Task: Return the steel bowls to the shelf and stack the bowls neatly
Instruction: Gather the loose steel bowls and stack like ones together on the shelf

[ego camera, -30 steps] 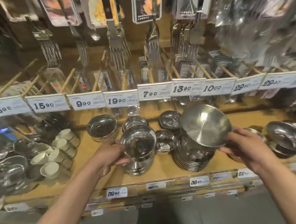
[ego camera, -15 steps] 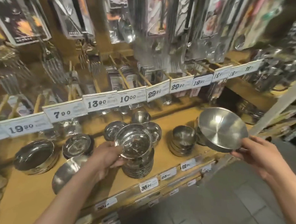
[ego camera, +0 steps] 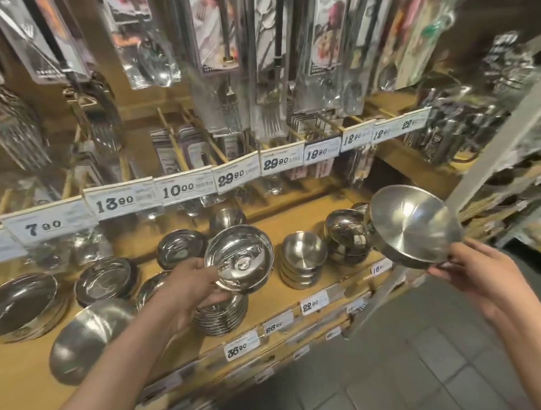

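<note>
I see my left hand (ego camera: 191, 281) with its grip closed on the rim of a shiny steel bowl (ego camera: 239, 258), thumb over the near edge and fingers curled beneath, the bowl tipped toward me and held just above a stack of bowls (ego camera: 221, 315) near the front of the wooden shelf (ego camera: 277, 301). I cannot tell whether the held bowl touches the top of that stack. My right hand (ego camera: 473, 271) has its grip pinched on the lower rim of a wider brushed bowl (ego camera: 416, 225), which is tilted so its flat base faces me and hangs past the right end of the shelf, over the tiled floor (ego camera: 412, 369). Between my two hands, on the shelf, stands a short stack of small bowls (ego camera: 303, 259), and just beside it to the right a stack of rounder polished bowls (ego camera: 347, 236). Further left lie a large bowl (ego camera: 20, 302), a flatter one (ego camera: 105, 281), and an overturned bowl (ego camera: 88, 338) close by my left forearm. A row of price tags (ego camera: 187, 188) runs above the bowls, with packaged cutlery (ego camera: 224, 69) hanging over it; more tags (ego camera: 240, 347) line the shelf's front edge.
</note>
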### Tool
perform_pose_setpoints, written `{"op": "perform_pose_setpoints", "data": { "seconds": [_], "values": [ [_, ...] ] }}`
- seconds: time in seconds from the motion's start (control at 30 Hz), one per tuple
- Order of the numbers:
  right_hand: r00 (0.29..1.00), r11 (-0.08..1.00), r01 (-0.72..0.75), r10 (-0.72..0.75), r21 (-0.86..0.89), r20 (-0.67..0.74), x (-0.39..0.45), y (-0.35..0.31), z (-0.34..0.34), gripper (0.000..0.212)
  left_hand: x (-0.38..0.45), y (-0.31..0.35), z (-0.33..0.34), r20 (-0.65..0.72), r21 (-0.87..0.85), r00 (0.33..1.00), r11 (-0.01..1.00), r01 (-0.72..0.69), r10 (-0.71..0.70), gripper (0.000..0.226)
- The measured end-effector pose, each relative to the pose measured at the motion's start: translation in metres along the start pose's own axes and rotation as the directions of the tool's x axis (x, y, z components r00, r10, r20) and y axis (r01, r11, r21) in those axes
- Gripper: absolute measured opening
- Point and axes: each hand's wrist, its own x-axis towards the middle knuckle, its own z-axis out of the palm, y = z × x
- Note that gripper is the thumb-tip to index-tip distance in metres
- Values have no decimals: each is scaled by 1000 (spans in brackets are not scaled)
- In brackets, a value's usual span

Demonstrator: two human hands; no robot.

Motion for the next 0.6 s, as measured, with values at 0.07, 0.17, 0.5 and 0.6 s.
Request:
{"op": "perform_pose_setpoints", "data": {
  "seconds": [0.07,0.17,0.5,0.6],
  "values": [
    [1000,1000,12,-11,19,-19,1,-2,-2,10,-1,-2,-2,-17,-1,1000,1000,-8,8,16],
    [998,998,39,-36,57,-57,3,-6,-4,11,-4,-7,-16,-40,-5,999,1000,-15,14,16],
    [987,1000,15,-15,-1,160,-28,7,84,17,-36,-55,-162,-358,-80,933,995,-55,23,8],
    [962,999,-9,23,-52,273,-47,21,132,23,-48,-80,-216,-490,-135,872,987,-88,11,27]
  ]
}}
